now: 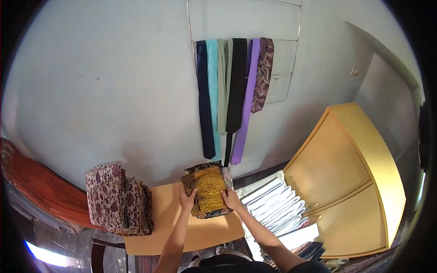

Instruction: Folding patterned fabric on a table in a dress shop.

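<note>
My left hand (187, 199) grips the left edge of a folded gold-and-black patterned cloth (209, 191), thumb on top. On its right edge, my right hand (232, 200) holds it the same way. More dark floral fabric (216, 214) shows beneath the gold cloth. All of this is over the far right part of a light wooden table (167, 208); whether the bundle rests on the wood or is raised cannot be told. To the left, a tall stack of folded floral cloths (106, 198) stands on the same table.
Several neckties (236, 85) hang from a metal wall rack (299, 20) behind the table. White folded garments (273, 208) are piled at the right, beside a yellow wooden cabinet (338, 146). Orange fabric (44, 192) drapes at the far left. A dark chair (99, 252) stands below the table's left end.
</note>
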The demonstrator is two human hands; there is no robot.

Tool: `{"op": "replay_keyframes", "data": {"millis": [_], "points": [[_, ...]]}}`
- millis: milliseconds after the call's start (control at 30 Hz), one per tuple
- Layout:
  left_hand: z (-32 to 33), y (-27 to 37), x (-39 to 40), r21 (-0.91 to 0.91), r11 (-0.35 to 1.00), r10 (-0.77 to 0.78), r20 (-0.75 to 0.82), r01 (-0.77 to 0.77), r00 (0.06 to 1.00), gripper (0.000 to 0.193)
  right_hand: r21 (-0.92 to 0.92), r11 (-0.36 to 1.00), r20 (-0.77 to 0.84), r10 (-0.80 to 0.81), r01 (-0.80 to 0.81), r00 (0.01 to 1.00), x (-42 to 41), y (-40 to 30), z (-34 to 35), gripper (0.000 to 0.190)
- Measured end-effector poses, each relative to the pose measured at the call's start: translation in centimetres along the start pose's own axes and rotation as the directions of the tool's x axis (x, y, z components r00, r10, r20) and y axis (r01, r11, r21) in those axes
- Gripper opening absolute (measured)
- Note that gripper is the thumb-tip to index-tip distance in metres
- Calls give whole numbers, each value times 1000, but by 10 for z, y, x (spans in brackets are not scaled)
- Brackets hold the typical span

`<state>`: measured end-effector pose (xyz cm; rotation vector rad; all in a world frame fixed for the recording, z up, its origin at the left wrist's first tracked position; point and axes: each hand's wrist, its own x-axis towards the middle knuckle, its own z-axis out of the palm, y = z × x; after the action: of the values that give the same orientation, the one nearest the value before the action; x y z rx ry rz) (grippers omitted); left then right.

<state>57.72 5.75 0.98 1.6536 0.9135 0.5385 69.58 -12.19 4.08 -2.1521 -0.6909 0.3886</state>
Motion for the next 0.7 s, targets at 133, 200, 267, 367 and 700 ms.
{"op": "replay_keyframes", "data": {"millis": [133,200,267,367,700], "points": [[6,0,-5,136,971,-200,25,195,979,87,72,995,-46,68,-65,997,-6,19,13,50],[2,0,-7,219,938,-267,-35,268,963,90,-35,994,-74,103,-106,992,-2,21,6,61],[-8,-1,-7,101,923,-374,18,370,927,102,-64,954,8,293,-291,956,6,15,-12,103],[-5,-2,-1,-30,852,-504,224,523,834,114,153,941,36,299,-301,954,22,52,-12,119],[-11,-41,7,-221,800,-419,461,558,783,103,371,801,429,300,-470,852,34,38,23,105]]}}
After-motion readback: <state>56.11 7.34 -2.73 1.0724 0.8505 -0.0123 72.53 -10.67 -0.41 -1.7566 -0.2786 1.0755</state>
